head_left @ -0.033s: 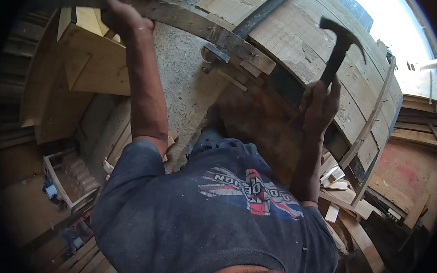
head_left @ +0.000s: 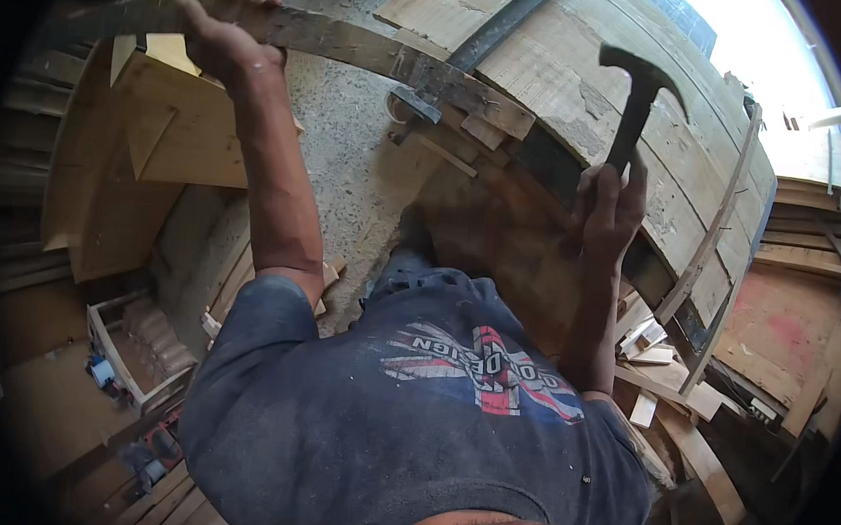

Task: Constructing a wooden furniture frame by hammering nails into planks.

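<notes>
My left hand (head_left: 228, 39) is wrapped round a long, rough wooden board (head_left: 346, 42) at the upper left. The board's right end rests at the near edge of a plank-topped workbench (head_left: 554, 65). In my right hand (head_left: 614, 204) is a dark claw hammer (head_left: 634, 117), gripped by its handle with the head raised over the bench top. The claw points right. A small blue-grey metal piece (head_left: 415, 104), perhaps part of a clamp, sits under the board near the bench edge.
A pale wooden box-like piece (head_left: 195, 122) stands at the left. Below it are a tray of wrapped bundles (head_left: 139, 362) and stacked boards. Wood offcuts (head_left: 657, 370) lie in a heap by my right elbow. A thin strip (head_left: 717, 230) lies across the bench's right end.
My left hand has shifted slightly left and down. My right hand and the hammer have moved a little left, with the hammer head slightly lower.
</notes>
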Tool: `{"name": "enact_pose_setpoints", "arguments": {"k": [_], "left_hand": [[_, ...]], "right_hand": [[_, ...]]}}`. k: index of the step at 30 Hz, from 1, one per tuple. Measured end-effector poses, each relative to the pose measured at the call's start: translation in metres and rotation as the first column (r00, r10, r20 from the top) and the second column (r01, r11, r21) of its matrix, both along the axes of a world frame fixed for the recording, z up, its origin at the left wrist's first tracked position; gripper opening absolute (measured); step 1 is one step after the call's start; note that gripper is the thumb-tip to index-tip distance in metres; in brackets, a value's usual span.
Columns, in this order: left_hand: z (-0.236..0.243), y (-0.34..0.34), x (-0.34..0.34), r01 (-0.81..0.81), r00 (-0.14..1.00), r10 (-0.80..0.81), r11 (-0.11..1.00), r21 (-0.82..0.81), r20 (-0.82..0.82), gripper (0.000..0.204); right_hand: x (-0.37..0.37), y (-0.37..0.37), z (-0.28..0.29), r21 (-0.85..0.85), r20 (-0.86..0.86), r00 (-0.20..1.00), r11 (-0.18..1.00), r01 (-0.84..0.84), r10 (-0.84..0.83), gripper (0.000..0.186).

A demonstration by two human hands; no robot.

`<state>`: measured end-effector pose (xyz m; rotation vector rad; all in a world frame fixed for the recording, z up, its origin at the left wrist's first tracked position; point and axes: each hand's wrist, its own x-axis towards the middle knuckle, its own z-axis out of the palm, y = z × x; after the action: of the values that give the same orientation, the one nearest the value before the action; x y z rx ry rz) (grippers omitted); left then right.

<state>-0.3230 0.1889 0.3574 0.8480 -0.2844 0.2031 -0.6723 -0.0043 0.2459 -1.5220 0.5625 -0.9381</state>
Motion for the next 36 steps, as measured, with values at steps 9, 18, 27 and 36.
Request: {"name": "enact_pose_setpoints", "arguments": {"k": [9, 18, 27, 36], "left_hand": [[-0.028, 0.028, -0.002, -0.020, 0.992, 0.007, 0.994, -0.107, -0.124, 0.042], [-0.038, 0.017, -0.013, -0.053, 0.987, 0.027, 0.985, -0.162, -0.161, 0.046], [-0.042, -0.006, -0.024, -0.048, 0.989, 0.015, 0.973, -0.228, -0.146, 0.043], [-0.041, -0.016, -0.044, -0.209, 0.955, 0.157, 0.957, -0.199, -0.250, 0.041]], "right_hand": [[-0.036, 0.023, -0.017, 0.377, 0.067, 0.972, 0.897, -0.232, 0.224, 0.048], [-0.027, 0.038, 0.003, 0.492, -0.055, 0.933, 0.823, -0.284, 0.355, 0.045], [-0.033, 0.036, -0.002, 0.395, 0.033, 0.988, 0.906, -0.152, 0.152, 0.042], [-0.023, 0.053, -0.019, 0.456, 0.197, 0.978, 0.889, -0.033, -0.065, 0.043]]}}
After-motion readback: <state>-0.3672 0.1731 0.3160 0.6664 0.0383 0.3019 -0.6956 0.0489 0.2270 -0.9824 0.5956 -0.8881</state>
